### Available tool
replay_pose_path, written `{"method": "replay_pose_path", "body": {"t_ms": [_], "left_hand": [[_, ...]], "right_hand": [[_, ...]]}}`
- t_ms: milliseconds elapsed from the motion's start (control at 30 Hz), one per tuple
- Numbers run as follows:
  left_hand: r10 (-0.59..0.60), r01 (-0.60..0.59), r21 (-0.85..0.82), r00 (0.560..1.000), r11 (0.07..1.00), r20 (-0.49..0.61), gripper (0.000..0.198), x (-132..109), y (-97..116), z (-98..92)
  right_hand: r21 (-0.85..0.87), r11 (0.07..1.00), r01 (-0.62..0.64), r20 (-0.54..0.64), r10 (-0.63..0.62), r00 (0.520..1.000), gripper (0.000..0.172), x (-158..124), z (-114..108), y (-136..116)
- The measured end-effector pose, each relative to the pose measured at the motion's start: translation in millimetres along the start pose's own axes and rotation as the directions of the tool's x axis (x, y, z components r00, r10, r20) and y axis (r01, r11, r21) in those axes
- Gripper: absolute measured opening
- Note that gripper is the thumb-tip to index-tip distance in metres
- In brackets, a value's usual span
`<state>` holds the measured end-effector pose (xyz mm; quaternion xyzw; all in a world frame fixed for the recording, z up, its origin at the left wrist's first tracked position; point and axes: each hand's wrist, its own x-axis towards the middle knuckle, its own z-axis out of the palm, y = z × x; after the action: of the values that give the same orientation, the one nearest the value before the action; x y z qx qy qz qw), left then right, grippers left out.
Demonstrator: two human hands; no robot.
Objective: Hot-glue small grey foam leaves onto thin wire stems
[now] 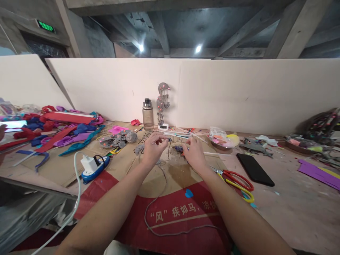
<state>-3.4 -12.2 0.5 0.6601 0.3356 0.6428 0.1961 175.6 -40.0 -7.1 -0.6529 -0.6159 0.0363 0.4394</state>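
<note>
My left hand point(155, 149) is closed in a pinch over the cardboard, with a small dark tip at its fingertips. Grey yarn point(169, 151) hangs just below that tip, and a long strand loops down over the red printed part of the sheet. Opposite it, my right hand point(195, 153) has its fingers curled together; what they hold, if anything, is too small to make out. A dark bristly piece point(176, 149) lies beside the right thumb. Left of my left hand sit a grey yarn ball point(131, 136) and a grey piece with pink dots point(113, 140).
Right of my arm lie red- and yellow-handled scissors point(237, 180) and a black phone point(254, 169). A bottle point(148, 115) and small clock point(163, 126) stand at the back. A blue power strip point(92, 170) with a white cable and colourful cloth strips point(66, 132) occupy the left.
</note>
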Motion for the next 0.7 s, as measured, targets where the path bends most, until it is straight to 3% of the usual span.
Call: {"method": "replay_pose_path", "body": {"t_ms": [33,100,200,333,433,600,700], "left_hand": [[-0.011,0.010,0.013,1.000,1.000,0.018,0.009,-1.0,0.3,0.3],[-0.055,0.054,0.017,0.997,0.998,0.059,0.012,-2.9,0.8,1.2],[-0.155,0.162,-0.058,0.982,0.985,0.111,0.019,-4.5,1.8,3.8],[-0.241,0.283,-0.203,0.948,0.937,0.210,0.024,-4.3,4.6,6.3],[-0.276,0.349,-0.224,0.913,0.910,0.301,0.026,-3.2,5.3,5.0],[-0.275,0.358,-0.184,0.889,0.915,0.365,0.026,-0.8,4.5,0.5],[-0.268,0.336,-0.142,0.895,0.931,0.357,0.024,-0.2,5.3,0.2]], "right_hand": [[0.194,0.981,0.017,0.027,-0.022,0.999,0.020,-1.2,0.5,-4.9],[0.535,0.844,-0.030,0.134,-0.050,0.990,0.025,-3.9,2.2,-15.4],[0.716,0.686,-0.127,0.233,-0.063,0.970,0.032,-8.0,3.1,-28.2],[0.710,0.693,-0.129,0.223,-0.047,0.974,0.025,-9.4,0.0,-31.5],[0.658,0.745,-0.105,0.202,-0.040,0.979,0.023,-7.6,-2.5,-26.9],[0.492,0.870,0.007,0.148,-0.091,0.985,0.018,-7.0,-6.9,-22.5],[0.443,0.894,0.064,0.113,-0.126,0.986,0.016,-8.9,-6.4,-22.8]]}}
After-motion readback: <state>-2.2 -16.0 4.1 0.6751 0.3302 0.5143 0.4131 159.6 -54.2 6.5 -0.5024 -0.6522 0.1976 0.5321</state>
